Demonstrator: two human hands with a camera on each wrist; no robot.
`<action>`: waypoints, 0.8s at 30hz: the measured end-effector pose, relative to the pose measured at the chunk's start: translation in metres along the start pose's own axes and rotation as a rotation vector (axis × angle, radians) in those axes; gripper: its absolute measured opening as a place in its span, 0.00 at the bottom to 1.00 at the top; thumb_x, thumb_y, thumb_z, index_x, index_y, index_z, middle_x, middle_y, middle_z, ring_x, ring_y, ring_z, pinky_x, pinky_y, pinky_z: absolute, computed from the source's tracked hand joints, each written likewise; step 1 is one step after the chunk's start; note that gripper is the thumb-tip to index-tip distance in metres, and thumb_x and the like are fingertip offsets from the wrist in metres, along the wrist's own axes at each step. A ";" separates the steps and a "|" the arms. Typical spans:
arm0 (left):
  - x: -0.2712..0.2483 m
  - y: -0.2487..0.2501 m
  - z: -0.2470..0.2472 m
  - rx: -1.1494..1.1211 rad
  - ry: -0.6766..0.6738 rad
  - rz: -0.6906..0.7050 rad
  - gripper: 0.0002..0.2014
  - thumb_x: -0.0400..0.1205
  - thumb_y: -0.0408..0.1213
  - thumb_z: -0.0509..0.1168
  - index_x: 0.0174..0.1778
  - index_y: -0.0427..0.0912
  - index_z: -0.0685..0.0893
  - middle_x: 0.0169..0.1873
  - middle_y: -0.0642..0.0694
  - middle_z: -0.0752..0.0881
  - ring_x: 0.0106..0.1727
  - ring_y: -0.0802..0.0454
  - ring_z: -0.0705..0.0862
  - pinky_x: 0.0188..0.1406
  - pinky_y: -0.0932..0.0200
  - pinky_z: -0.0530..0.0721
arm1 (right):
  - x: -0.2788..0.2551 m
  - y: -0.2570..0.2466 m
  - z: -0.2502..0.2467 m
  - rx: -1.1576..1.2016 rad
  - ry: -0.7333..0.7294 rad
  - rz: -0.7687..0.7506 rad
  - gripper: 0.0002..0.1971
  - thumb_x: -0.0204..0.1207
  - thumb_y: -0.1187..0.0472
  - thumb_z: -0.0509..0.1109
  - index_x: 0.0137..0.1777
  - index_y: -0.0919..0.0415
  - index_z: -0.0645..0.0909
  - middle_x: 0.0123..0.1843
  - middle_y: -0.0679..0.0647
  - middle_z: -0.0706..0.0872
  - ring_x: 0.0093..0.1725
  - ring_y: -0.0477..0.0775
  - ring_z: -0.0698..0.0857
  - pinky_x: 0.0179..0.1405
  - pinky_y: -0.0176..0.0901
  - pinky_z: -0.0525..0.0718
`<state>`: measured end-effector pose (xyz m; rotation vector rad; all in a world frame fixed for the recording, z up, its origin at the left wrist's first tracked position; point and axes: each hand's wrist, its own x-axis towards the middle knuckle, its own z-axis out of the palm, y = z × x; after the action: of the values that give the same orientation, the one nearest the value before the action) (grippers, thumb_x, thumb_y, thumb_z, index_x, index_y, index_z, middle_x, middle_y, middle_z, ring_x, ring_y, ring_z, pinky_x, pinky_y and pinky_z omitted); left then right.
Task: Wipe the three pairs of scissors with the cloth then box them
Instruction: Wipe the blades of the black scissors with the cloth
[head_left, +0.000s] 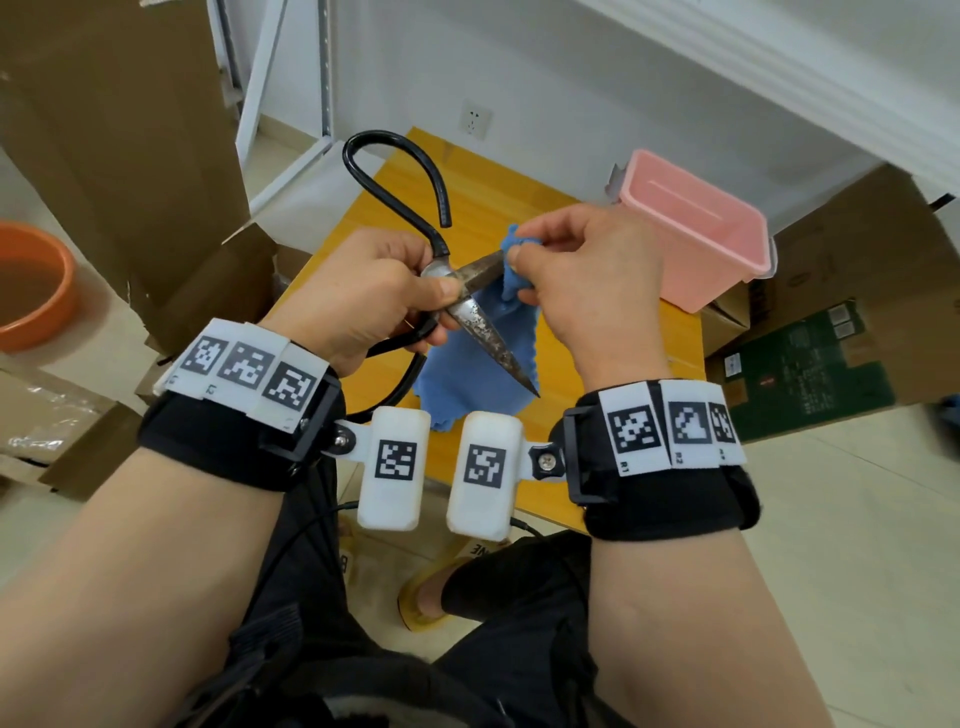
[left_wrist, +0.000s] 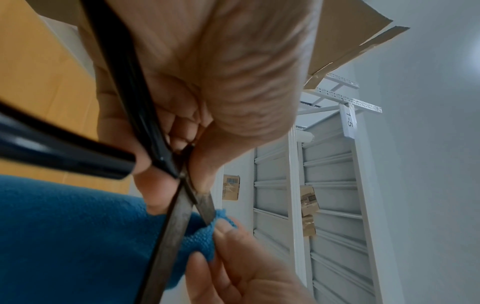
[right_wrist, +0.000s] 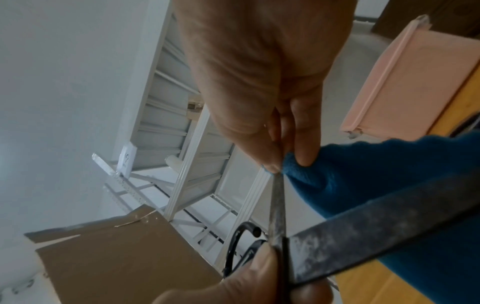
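Note:
A large pair of scissors with black loop handles and rusty blades is held up over the yellow table, its blades spread apart. My left hand grips it at the pivot, thumb on the metal. My right hand pinches a fold of the blue cloth round the tip of the upper blade. The rest of the cloth hangs down to the table. The lower blade points bare toward me. A pink plastic box stands at the table's back right.
Cardboard boxes stand to the left and right of the small table. An orange basin sits on the floor at far left. A white metal rack leans by the wall behind. My legs are under the table's near edge.

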<state>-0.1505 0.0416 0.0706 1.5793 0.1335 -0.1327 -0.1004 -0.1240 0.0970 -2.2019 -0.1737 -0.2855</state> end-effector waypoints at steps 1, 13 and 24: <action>0.000 0.000 0.000 -0.001 -0.002 0.003 0.06 0.84 0.25 0.65 0.41 0.31 0.80 0.33 0.34 0.88 0.24 0.49 0.84 0.22 0.60 0.81 | 0.001 0.002 -0.003 0.002 0.035 0.009 0.11 0.70 0.63 0.78 0.34 0.45 0.86 0.35 0.45 0.90 0.39 0.48 0.91 0.43 0.54 0.92; -0.002 0.003 -0.003 0.008 -0.022 0.014 0.06 0.84 0.25 0.64 0.40 0.31 0.80 0.33 0.33 0.87 0.24 0.49 0.83 0.22 0.58 0.80 | 0.004 -0.007 -0.008 -0.009 -0.014 0.008 0.11 0.69 0.66 0.74 0.31 0.48 0.87 0.35 0.44 0.91 0.40 0.49 0.91 0.44 0.55 0.92; -0.001 0.000 -0.001 0.016 -0.055 0.001 0.06 0.85 0.26 0.63 0.43 0.30 0.82 0.31 0.36 0.87 0.25 0.49 0.83 0.22 0.58 0.80 | 0.008 0.001 -0.017 0.042 0.135 0.086 0.12 0.70 0.63 0.76 0.30 0.45 0.85 0.38 0.44 0.92 0.38 0.47 0.91 0.45 0.53 0.92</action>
<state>-0.1514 0.0430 0.0713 1.5903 0.0891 -0.1764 -0.0949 -0.1380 0.1087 -2.1339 -0.0100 -0.3781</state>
